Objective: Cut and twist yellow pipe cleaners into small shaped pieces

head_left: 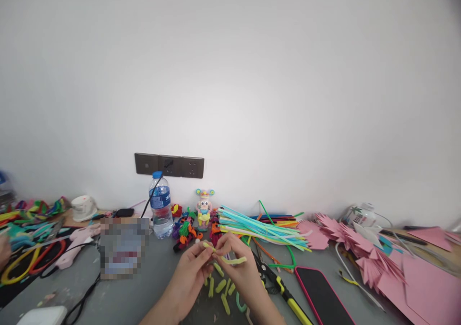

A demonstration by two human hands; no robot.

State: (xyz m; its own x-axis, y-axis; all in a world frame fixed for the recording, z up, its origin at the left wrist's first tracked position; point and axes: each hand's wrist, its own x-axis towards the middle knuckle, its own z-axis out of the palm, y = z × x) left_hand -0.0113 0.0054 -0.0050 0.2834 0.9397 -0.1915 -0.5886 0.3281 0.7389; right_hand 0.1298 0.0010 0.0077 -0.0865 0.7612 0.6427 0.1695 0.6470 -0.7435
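Observation:
My left hand (190, 272) and my right hand (240, 262) meet low in the middle of the view, just above the grey table. Both pinch a pale yellow pipe cleaner (236, 260); its loose end sticks out to the right across my right hand. The exact grip is partly hidden by the fingers. Under my hands lie several short yellow-green pipe cleaner pieces (221, 285). Close to my right forearm, yellow-and-black pliers (284, 291) rest on the table, their jaws partly behind my hand.
Behind lie a pipe cleaner bundle (266, 229), a small figurine (204, 210) and a water bottle (161, 207). A phone (324, 296) and folded pink paper (360, 248) lie right. On the left are a pink glue gun (74, 246), cables, and another person's hand (4, 250).

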